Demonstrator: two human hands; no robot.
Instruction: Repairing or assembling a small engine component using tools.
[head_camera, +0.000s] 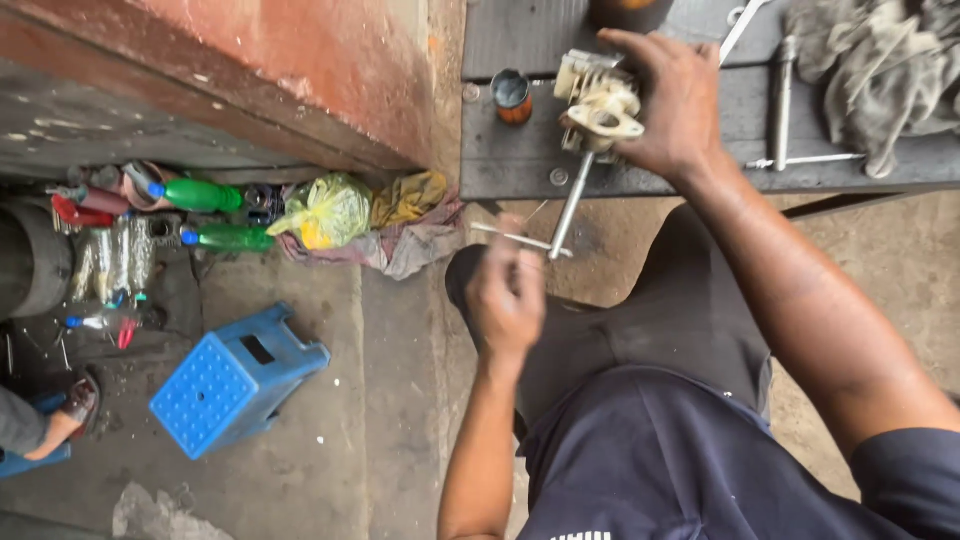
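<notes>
Blue plastic stool (235, 380) on floor, far left; left hand (507, 295), centre, fingers pinched on T-handle tool (560, 218) whose shaft runs up to cream metal part (600, 105); right hand (670, 95) grips that part on dark bench (520, 165); grey rag (880, 70) at right

Blue perforated plastic stool (236, 378) on concrete floor, near left. Two green plastic bottles (200, 195) beside yellow-green plastic bag (325, 210), far left. Crumpled grey rag (880, 75) on dark bench, far right.
</notes>
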